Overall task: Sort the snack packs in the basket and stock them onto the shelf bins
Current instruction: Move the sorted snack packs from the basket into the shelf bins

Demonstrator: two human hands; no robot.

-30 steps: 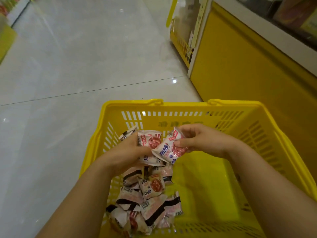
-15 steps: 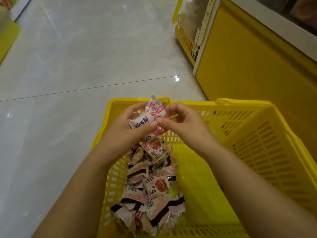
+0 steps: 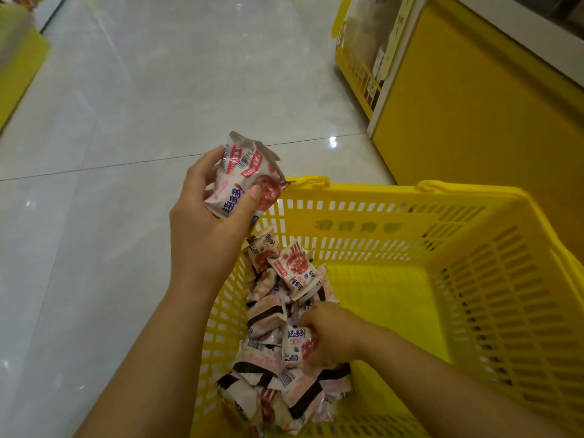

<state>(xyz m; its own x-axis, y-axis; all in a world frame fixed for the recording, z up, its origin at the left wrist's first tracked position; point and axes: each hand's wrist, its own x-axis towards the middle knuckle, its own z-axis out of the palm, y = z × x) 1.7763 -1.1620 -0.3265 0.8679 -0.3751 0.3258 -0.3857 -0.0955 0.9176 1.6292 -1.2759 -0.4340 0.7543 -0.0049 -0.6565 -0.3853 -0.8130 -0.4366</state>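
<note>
Basket contents: a yellow perforated plastic basket [image 3: 410,197] stands on a pale glossy tiled floor [image 3: 142,90], beneath both hands. A heap of small white-and-pink foil snack packs [image 3: 284,311] lies along the basket wall on the left-hand side, some showing black bands and barcodes. The basket bottom beyond the right hand is bare yellow plastic.

Left hand [image 3: 205,222]: raised above the basket's far left corner, thumb and fingers clamped on a held bundle of packs [image 3: 249,175] of the same white-and-pink foil. The bundle stands clear of the heap, above the rim. How many packs it contains cannot be told.

Right hand [image 3: 328,336]: down inside the basket, on the heap, blurred. Its fingers are curled round a single white pack with blue lettering [image 3: 297,343], which sits upright against the heap.

Surroundings: a yellow-panelled cabinet with white trim [image 3: 474,105] stands past the basket on the right-hand side. Beyond it sits a yellow wire rack [image 3: 357,74] holding pale goods.
</note>
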